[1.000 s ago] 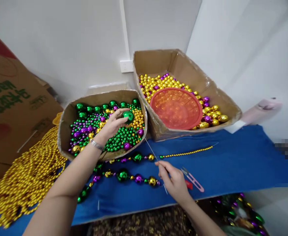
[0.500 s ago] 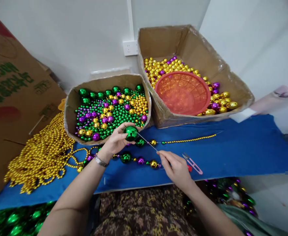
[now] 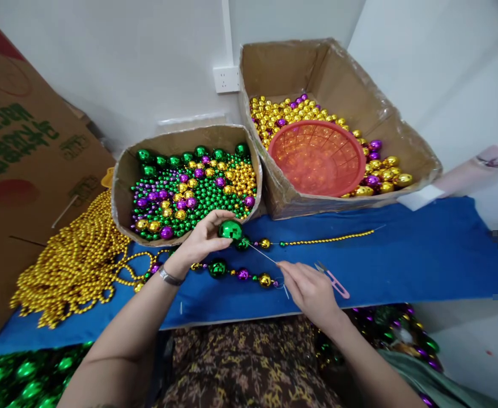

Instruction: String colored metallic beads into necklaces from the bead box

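My left hand [image 3: 206, 237] grips a large shiny green bead [image 3: 230, 230] between thumb and fingers, just in front of the smaller box. My right hand [image 3: 310, 289] pinches one end of a thin pale needle [image 3: 263, 253], which points up and left toward the bead. Whether its tip is inside the hole I cannot tell. Under the hands lies a string of green, purple and gold beads [image 3: 242, 274] on a blue cloth [image 3: 393, 260]. A row of small gold beads [image 3: 329, 240] on a thread stretches to the right. Pink thread snips [image 3: 337, 284] lie beside my right hand.
A cardboard box [image 3: 123, 218] of mixed beads stands behind my left hand. Right of it is a taller box [image 3: 282, 205] with gold and purple beads and a red basket [image 3: 316, 187]. Gold bead strands [image 3: 70, 260] are heaped at left. A large carton [image 3: 15, 198] stands beyond.
The green bead in my left hand has turned and shifted slightly right. My right hand has moved a little right and down, still holding the needle.
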Demonstrator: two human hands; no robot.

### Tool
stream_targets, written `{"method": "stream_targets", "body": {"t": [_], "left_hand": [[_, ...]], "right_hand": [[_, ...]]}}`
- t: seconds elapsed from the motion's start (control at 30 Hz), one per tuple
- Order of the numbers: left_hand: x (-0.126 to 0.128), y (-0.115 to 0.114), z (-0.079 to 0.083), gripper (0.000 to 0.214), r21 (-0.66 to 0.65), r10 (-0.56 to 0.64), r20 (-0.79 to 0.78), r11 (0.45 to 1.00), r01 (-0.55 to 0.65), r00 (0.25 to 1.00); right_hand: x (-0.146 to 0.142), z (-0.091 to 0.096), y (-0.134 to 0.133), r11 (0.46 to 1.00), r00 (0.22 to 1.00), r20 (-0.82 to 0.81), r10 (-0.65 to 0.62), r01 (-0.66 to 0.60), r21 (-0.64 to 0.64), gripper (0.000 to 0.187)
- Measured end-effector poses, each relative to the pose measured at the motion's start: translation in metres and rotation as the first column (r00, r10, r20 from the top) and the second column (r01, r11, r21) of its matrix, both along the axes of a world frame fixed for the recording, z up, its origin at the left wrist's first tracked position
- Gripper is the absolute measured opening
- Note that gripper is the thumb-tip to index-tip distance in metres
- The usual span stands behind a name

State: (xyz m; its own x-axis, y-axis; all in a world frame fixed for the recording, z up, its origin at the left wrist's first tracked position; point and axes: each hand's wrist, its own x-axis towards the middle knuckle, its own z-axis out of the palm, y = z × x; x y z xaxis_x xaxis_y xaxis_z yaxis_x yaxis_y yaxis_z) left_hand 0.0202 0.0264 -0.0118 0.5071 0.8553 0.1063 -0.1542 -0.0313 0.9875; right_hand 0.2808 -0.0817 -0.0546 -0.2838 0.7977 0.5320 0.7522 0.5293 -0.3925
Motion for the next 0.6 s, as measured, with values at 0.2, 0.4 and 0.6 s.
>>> {"method": "stream_targets", "body": {"t": [0.2, 0.4, 0.6], "left_hand": [[0.02, -0.02, -0.005, 0.054, -0.036, -0.007, -0.121, 0.999, 0.003, 0.993], [0.046, -0.041, -0.026, 0.065, -0.236, 0.129, 0.162, 0.968, -0.088, 0.978], [0.031, -0.025, -0.01, 0.05, -0.097, 0.093, 0.083, 0.992, -0.084, 0.992]], "right_hand": [[-0.008, -0.002, 0.002, 1.0, 0.999, 0.046, -0.01, 0.01, -0.001, 0.026], [-0.012, -0.01, 0.0, 0.995, 0.989, -0.149, 0.025, -0.039, -0.091, 0.024], [-0.009, -0.007, -0.002, 0.989, 0.968, -0.249, -0.022, -0.015, -0.146, 0.02]]}}
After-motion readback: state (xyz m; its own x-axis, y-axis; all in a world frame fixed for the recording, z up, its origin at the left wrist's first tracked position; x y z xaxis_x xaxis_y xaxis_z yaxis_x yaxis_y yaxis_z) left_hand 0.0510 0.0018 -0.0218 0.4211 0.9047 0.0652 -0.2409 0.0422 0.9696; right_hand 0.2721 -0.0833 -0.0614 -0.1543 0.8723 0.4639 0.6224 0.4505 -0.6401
